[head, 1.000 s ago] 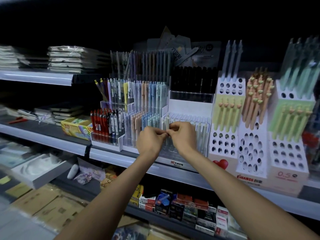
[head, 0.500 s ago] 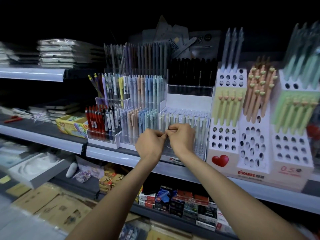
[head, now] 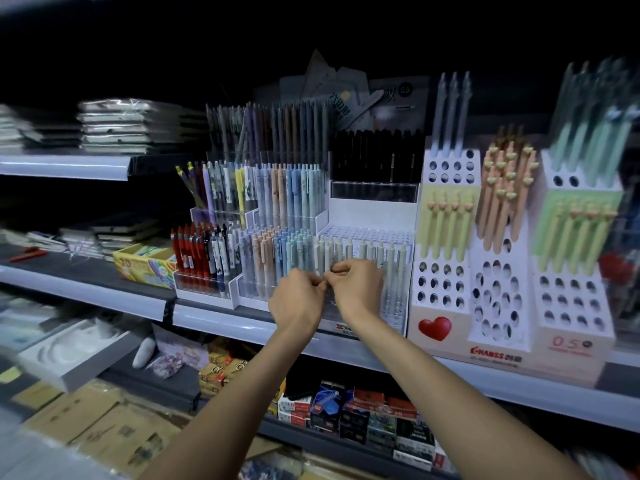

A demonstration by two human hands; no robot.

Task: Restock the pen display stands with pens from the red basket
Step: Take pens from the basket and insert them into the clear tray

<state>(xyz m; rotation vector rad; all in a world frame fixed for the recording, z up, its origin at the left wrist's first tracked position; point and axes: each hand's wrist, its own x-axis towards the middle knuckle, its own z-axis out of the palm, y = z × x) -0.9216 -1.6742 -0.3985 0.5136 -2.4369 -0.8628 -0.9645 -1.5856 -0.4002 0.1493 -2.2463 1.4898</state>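
The middle shelf (head: 221, 323) runs across the view from 9 o'clock to 4 o'clock, with stacked notebooks (head: 135, 126) on the shelf above at 10 o'clock and boxed goods (head: 363, 410) below at 6 o'clock. At 3 o'clock stand three white cardboard stands (head: 498, 341); their upper holes hold yellow-green, peach and mint pens, and most of the lower holes are bare. Left of them, at 12 o'clock, a clear tiered stand (head: 367, 216) holds black pens (head: 377, 157) at the top and a single row of pale pens (head: 391, 258) along the front of a white grid. At 11 o'clock another tiered stand (head: 249, 292) is packed with pastel pens (head: 287, 192), and a lower tray just beside it holds red pens (head: 187, 251). A yellow crayon box (head: 145, 265) lies at 9 o'clock.

Both forearms reach up from 6 o'clock and block the lower front of the pale pen row. The left hand (head: 298, 303) and right hand (head: 358, 289) touch at the fingertips, fingers curled, thumbs and forefingers pinching a small object that the fingers hide; what it is cannot be told. The edges of the view are blurred, and the far right is too smeared to read.
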